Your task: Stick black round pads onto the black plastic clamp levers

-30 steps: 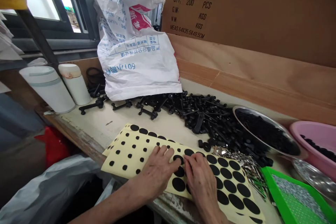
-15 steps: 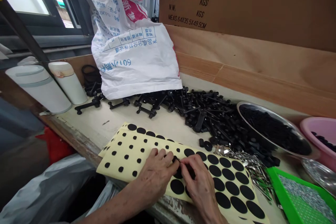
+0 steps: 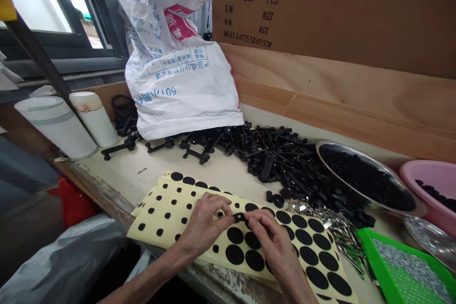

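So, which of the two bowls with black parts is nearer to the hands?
The shiny metal bowl, right beside the black pile; the pink bowl stands farther right, at the picture's edge.

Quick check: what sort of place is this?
Likely a factory assembly bench: a heap of black plastic parts, sheets of adhesive pads with one black pad pinched between left hand and right hand, and a carton marked 200 PCS.

The left hand (image 3: 204, 221) and right hand (image 3: 274, 243) meet fingertip to fingertip, each in a pinching grip.
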Available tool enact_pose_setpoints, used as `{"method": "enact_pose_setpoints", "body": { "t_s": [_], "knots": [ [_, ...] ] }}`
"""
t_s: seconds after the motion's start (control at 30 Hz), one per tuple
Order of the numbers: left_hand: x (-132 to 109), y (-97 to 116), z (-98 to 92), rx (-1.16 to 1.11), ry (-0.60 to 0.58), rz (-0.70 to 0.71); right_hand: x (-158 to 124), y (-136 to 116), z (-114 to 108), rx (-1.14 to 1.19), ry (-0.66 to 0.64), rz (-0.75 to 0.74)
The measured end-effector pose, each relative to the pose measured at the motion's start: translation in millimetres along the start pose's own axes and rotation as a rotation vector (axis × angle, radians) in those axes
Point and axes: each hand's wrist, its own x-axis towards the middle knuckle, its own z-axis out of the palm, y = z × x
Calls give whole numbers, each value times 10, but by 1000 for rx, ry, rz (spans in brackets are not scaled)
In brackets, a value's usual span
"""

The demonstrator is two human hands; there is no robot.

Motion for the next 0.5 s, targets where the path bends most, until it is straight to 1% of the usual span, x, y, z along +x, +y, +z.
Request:
{"method": "enact_pose_setpoints", "body": {
  "t_s": [0.07, 0.13, 0.2, 0.3, 0.33, 0.4, 0.47, 0.5],
  "knots": [
    [35, 25, -6, -105, 17, -68, 22, 25, 26, 43, 67, 17],
    [61, 47, -28, -232, 8, -148, 58, 33, 36, 76, 104, 64],
    [85, 67, -56, -363, -17, -208, 109, 11, 23, 112, 77, 116],
    [112, 90, -81, -498, -47, -233, 189, -55, -7, 141, -3, 132],
    [117, 96, -81, -519, -47, -239, 208, -76, -10, 136, -5, 125],
    [119, 106, -74, -536, -47, -249, 226, -106, 6, 106, 32, 91],
    [129, 104, -72, -490, -37, -232, 212, -122, 53, 36, 108, 4],
    [149, 95, -79, -436, -32, -202, 194, -129, 85, -8, 161, -70]
  ]
}}
